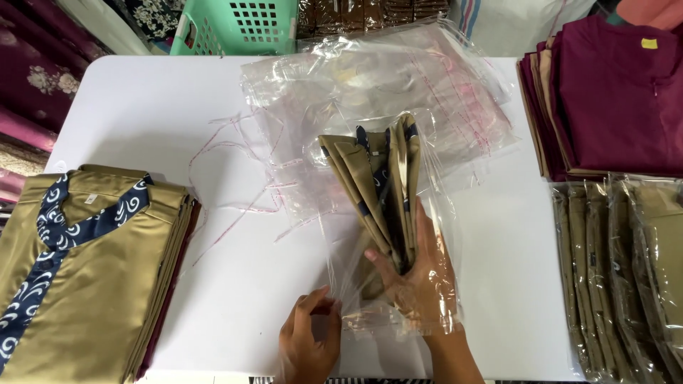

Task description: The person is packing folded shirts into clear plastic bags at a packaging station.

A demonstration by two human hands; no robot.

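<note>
Standing on edge near the middle of the white worktop (142, 107), a folded khaki garment (373, 185) with dark blue patterned trim sits inside a clear plastic bag (434, 235). The right hand (420, 277) is pushed into the bag from its open end, fingers spread flat against the folded cloth, so its grip is wide and presses rather than clasps. The left hand (309, 341) pinches the bag's near edge, its grip narrow and closed on the film.

Just behind the bag lies a loose pile of empty clear bags (398, 85), with thin peeled strips (228, 149) scattered to the left of them. At the left edge of the worktop rests a stack of folded khaki shirts (92, 277) with blue swirl-patterned collars. To the right are bagged khaki garments (626, 270), and beyond them a stack of maroon garments (612, 99). A green plastic basket (235, 25) stands past the far edge.
</note>
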